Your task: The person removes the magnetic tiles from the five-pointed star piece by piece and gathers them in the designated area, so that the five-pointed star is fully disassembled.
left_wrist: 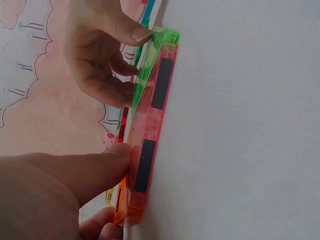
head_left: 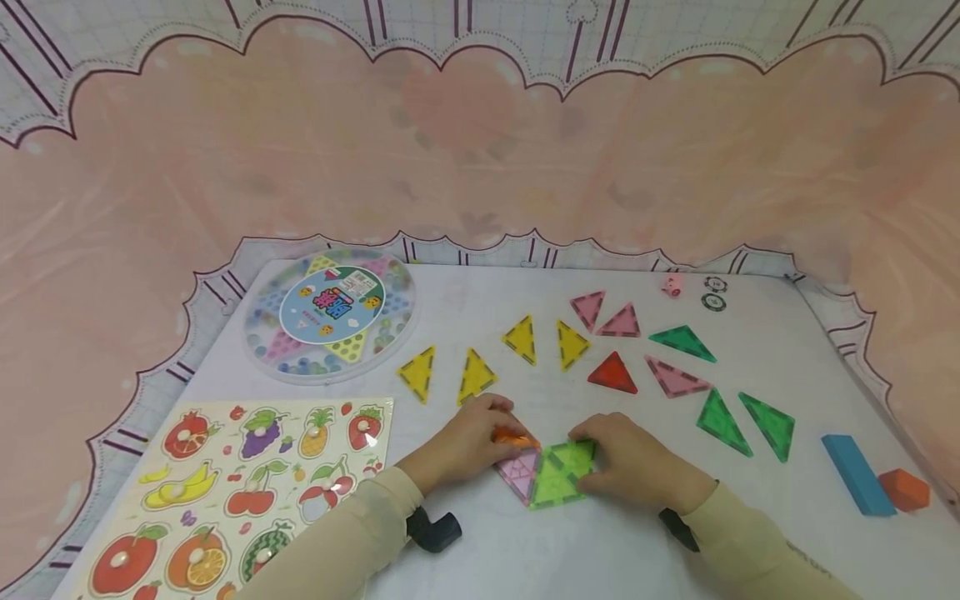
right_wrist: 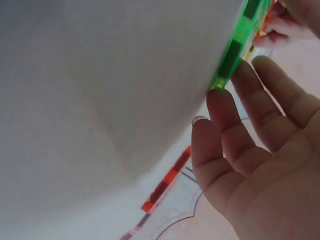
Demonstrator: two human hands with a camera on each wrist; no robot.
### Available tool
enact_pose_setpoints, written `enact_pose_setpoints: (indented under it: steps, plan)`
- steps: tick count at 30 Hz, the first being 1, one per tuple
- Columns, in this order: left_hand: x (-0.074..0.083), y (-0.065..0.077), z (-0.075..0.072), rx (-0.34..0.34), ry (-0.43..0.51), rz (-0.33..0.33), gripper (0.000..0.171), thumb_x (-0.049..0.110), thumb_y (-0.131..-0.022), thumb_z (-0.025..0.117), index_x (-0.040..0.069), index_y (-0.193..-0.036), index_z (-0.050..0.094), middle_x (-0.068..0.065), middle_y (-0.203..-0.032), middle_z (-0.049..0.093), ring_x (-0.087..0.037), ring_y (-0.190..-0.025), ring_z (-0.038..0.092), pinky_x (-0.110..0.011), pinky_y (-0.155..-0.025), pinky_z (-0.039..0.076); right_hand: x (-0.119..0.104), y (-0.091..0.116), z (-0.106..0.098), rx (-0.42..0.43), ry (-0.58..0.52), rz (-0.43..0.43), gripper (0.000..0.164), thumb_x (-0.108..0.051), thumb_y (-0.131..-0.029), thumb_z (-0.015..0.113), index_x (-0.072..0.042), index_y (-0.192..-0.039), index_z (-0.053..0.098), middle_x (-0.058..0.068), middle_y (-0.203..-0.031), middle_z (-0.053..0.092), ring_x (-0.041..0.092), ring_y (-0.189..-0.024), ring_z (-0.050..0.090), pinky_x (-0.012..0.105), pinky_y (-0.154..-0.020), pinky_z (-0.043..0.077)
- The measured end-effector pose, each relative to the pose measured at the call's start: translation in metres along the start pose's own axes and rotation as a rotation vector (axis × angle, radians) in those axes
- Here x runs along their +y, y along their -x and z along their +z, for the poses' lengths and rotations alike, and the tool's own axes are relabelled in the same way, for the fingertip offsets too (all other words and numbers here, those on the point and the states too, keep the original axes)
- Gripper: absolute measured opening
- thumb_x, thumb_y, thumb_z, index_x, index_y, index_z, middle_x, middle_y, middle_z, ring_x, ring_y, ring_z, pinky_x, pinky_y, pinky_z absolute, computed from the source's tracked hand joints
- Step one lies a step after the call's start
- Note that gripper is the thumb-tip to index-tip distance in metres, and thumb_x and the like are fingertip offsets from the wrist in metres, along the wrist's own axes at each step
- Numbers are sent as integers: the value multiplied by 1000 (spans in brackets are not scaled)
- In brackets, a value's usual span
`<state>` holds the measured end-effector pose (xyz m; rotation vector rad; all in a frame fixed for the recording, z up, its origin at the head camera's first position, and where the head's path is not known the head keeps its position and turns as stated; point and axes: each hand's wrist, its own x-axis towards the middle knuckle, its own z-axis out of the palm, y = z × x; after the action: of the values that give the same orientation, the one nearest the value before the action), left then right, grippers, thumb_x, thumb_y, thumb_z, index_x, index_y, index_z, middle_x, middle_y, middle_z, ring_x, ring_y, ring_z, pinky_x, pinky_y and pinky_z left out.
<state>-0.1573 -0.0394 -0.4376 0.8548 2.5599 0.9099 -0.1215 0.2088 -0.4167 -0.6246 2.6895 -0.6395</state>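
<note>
Flat on the white table, a pink triangular magnetic tile (head_left: 519, 475) lies edge to edge with light green magnetic tiles (head_left: 557, 485). My left hand (head_left: 474, 437) holds an orange magnetic tile (head_left: 516, 437) at the far edge of the pink one. Its thumb rests by the pink tile in the left wrist view, with the fingers (left_wrist: 100, 226) round the orange tile's far side. On the other side, my right hand (head_left: 633, 458) grips the green tiles between thumb and curled fingers. In the right wrist view, its fingertips (right_wrist: 220, 100) meet a green tile's edge.
Yellow (head_left: 477, 375), pink (head_left: 621, 321), red (head_left: 613, 373) and green triangular tiles (head_left: 724, 422) lie scattered beyond the hands. A fruit puzzle board (head_left: 296, 417) is at left, a round game case (head_left: 258, 333) behind it. Blue (head_left: 857, 475) and orange blocks (head_left: 903, 490) sit at right.
</note>
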Motion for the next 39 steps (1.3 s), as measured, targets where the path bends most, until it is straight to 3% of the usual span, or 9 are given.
enact_pose_setpoints:
  steps: [6,14,29,39]
  plan:
    - [0,0,0,11,-9,3,18,32,-80,66,32,-98,68,-1,-125,45,-21,-114,38,-37,-94,33,-2,-3,5,15,19,13,50,-33,-68,76,-14,-111,58,-9,-103,51,12,-98,42,34,-86,40]
    - [0,1,-1,4,-3,-3,20,32,-81,65,30,-101,68,-1,-126,44,-20,-115,36,-37,-94,33,-5,-3,2,-57,-57,102,53,-33,-71,75,-17,-117,54,-7,-96,45,9,-86,42,32,-82,41]
    - [-2,1,0,1,2,8,21,32,-81,65,29,-101,68,-1,-126,44,-19,-116,36,-36,-95,33,11,6,-9,-70,-265,51,17,-19,-79,68,-22,-93,60,-10,-92,54,13,-82,49,29,-71,44]
    - [2,3,-1,-1,15,-10,19,31,-81,65,29,-100,68,0,-127,43,-20,-115,36,-36,-94,33,28,17,-21,-7,-206,121,15,-14,-79,65,-21,-91,60,-8,-86,55,14,-79,48,32,-69,43]
